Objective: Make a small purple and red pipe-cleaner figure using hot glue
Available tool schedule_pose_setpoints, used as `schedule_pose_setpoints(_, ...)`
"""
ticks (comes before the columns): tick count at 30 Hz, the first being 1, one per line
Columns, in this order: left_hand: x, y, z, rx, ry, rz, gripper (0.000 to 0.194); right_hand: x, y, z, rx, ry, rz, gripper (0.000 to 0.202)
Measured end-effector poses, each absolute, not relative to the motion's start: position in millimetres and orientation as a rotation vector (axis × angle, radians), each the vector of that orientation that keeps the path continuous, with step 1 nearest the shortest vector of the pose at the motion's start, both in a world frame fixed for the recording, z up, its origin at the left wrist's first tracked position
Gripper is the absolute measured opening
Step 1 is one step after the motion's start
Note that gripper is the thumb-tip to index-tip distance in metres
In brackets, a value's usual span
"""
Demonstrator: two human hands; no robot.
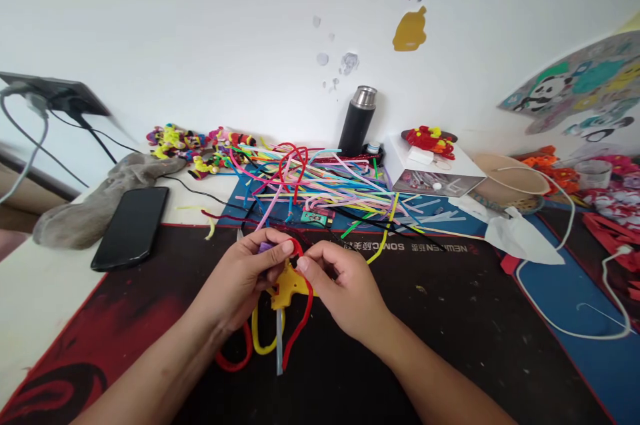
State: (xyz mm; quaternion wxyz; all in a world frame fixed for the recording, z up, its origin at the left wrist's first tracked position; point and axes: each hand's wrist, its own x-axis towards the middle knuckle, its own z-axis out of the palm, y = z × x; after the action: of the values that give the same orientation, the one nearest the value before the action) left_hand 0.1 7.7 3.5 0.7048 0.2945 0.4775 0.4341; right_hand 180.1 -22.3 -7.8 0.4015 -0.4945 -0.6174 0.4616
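A fuzzy red pipe cleaner is pinched between the fingertips of both hands, bent over at the top, with one end hanging down. My left hand grips it with thumb and index finger; a bit of purple shows behind these fingers. Facing it closely, my right hand is closed on the same red stem. Below and behind the fingers lies a yellow glue gun, partly hidden, with a translucent glue stick sticking out. Beside it are a red loop and a yellow loop, their upper parts covered by my left hand.
Many coloured pipe cleaners lie heaped behind the dark mat. A black phone rests at left, near small colourful figures. A black flask, a white box and a white cable are farther right.
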Motion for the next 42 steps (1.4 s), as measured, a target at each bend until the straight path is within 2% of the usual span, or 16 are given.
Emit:
schedule_pose_setpoints(26, 5.6, 4.5, -1.8, 0.601, 1.012, 1.02, 0.048, 175.1, -21.2, -10.2, -1.249, -1.512, 1.197, 0.023)
schedule_pose_setpoints(42, 2.4, -0.4, 5.4, 0.646, 0.994, 0.975, 0.047, 177.0, -20.6, -10.6, -1.239, -1.436, 1.196, 0.028)
